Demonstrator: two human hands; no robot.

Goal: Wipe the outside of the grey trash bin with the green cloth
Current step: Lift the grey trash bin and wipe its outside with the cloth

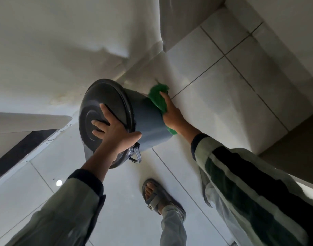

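Standing on the tiled floor point(214, 96), one grey trash bin point(148, 119) with one lid point(99, 110) leans toward the wall point(45, 41). The left hand point(115, 134) lies spread on the lid, thumb hooked over its rim. The right hand point(171, 114) presses one green cloth point(158, 100) flat against the bin's side. One sandalled foot point(155, 197) stands near the bin, and one clear latch point(137, 153) hangs at the lid's edge.

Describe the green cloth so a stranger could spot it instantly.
Start at the grey trash bin on the white tiled floor. On its side wall, under the right hand, is the green cloth. It is the only bright green, fuzzy thing there.
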